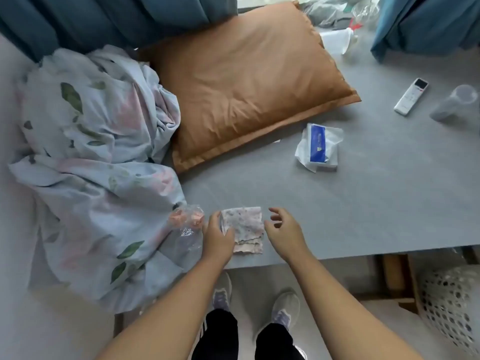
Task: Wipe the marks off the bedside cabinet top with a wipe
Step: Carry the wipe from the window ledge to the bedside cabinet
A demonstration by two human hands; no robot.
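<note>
A folded wipe, white with pink and purple stains, lies flat on the grey cabinet top near its front edge. My left hand rests on the wipe's left side, with fingers curled over its edge and pinching it. Just right of the wipe, my right hand hovers with fingers spread and nothing in it. No marks show clearly on the grey surface around the wipe.
A crumpled clear wrapper lies left of the wipe. A floral sheet and an orange pillow cover the left and back. A wipes pack, remote and plastic cup sit to the right. A white basket stands on the floor.
</note>
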